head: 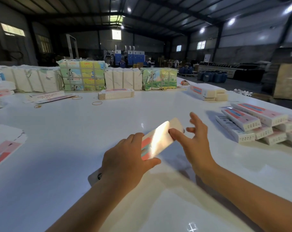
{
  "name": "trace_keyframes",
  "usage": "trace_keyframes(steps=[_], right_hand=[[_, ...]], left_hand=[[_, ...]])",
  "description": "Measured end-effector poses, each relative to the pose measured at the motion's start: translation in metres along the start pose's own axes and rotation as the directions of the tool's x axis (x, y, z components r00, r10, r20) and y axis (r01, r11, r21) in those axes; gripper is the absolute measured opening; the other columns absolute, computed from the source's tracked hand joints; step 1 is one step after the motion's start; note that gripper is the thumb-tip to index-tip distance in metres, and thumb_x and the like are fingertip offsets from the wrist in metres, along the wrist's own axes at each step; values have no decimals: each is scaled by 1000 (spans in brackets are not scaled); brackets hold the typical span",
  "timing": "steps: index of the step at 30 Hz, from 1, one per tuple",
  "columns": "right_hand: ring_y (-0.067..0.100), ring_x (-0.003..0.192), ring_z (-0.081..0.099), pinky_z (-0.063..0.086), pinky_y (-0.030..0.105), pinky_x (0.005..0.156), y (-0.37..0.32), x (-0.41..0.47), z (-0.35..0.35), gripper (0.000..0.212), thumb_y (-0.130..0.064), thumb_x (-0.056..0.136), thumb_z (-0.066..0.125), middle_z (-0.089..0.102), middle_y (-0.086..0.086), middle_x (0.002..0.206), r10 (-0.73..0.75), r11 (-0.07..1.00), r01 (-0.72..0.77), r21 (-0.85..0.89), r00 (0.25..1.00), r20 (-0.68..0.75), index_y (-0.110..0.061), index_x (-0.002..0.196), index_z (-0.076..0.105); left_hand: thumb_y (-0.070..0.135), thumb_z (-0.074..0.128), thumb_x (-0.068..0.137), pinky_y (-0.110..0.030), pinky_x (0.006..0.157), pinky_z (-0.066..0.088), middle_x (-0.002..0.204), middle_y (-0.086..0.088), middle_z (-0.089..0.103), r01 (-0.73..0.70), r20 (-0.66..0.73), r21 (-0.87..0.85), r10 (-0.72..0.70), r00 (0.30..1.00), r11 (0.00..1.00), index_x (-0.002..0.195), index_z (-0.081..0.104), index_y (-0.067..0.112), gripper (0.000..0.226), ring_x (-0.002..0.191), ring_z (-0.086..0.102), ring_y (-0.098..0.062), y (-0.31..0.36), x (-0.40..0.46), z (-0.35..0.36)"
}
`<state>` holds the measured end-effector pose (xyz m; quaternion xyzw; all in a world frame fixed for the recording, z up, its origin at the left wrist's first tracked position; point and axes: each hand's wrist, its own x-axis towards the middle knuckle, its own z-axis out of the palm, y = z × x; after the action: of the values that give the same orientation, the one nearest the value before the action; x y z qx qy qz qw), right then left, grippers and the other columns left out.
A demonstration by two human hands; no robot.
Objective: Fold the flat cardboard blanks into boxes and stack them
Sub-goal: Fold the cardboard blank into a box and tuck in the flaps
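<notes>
My left hand (125, 158): grip closed round near end of box (160, 139), thumb under, steadying it above counter (75, 131). My right hand (196, 141): grip open, fingers spread, index touching box's side, probably pressing panel square. Finished stack (258, 126) well apart, right.

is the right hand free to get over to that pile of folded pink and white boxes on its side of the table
Probably yes. The right hand is open, only its thumb touching the pink and white cardboard box that the left hand grips. Bare white table lies between it and the pile of folded boxes.
</notes>
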<state>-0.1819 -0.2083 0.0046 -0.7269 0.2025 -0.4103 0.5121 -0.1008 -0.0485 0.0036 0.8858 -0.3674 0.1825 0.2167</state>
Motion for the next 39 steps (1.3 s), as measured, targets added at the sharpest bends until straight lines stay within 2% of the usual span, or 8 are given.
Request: trace_keyframes(steps=[2,5,9,17,19,22,28,39], right_hand=[[16,99,62,52,25,74,-1,4,-2,70,-28,71,73,59,-1,116,168,910,-238,340,960,222,-21,134,43],[21,79,71,56,26,64,-3,5,-3,29,-15,76,67,73,3,82,115,850,-257,461,942,314,-7,103,60],[15,77,69,57,24,69,4,-1,-3,8,-18,91,60,70,-9,79,-220,975,216,49,972,87,-26,90,60],[21,94,63,42,13,77,2,-15,4,54,-41,94,29,66,5,113,-468,711,548,-441,836,285,-11,133,51],[19,97,64,48,24,81,0,-20,6,51,-43,93,31,69,2,111,-408,804,480,-353,875,260,-21,133,53],[14,84,69,53,20,75,-8,-15,3,31,-38,95,45,74,-8,85,-216,975,198,103,953,210,-39,89,75],[17,90,71,57,24,73,-10,-5,-1,27,-2,91,53,75,1,97,49,881,-164,444,964,260,-19,104,70],[7,94,68,54,23,85,-22,-20,-4,46,-4,95,50,73,-14,98,-217,927,140,347,957,194,-44,92,73]], left_hand=[[85,46,62,-15,59,33,105,20,55,2,24,-28,-1,1000,1000,116,39,39,71,80,44,-2,0,0,-1],[86,32,54,-13,62,36,110,21,54,-17,54,-69,20,998,998,119,36,41,79,83,47,-3,-1,-1,-3],[84,33,56,-7,54,26,107,24,51,-29,67,-81,34,997,996,120,35,41,77,82,47,-3,-1,0,-5],[79,47,69,-17,62,32,112,19,53,-24,0,9,24,1000,1000,123,36,36,71,83,43,-4,-6,1,0],[80,45,69,-15,60,31,111,18,53,-41,-30,31,42,999,999,125,36,35,73,82,42,-4,-9,0,-1],[76,53,68,-16,58,34,104,13,58,-77,-86,37,80,993,996,123,44,29,73,78,46,-4,-9,0,-5],[54,84,47,-27,36,47,69,-4,65,-271,-262,112,291,920,956,93,68,6,68,52,61,-20,-10,1,1],[52,71,62,-33,53,53,86,-13,68,-336,-368,107,352,861,936,107,66,-2,70,65,65,-28,-22,5,7]])
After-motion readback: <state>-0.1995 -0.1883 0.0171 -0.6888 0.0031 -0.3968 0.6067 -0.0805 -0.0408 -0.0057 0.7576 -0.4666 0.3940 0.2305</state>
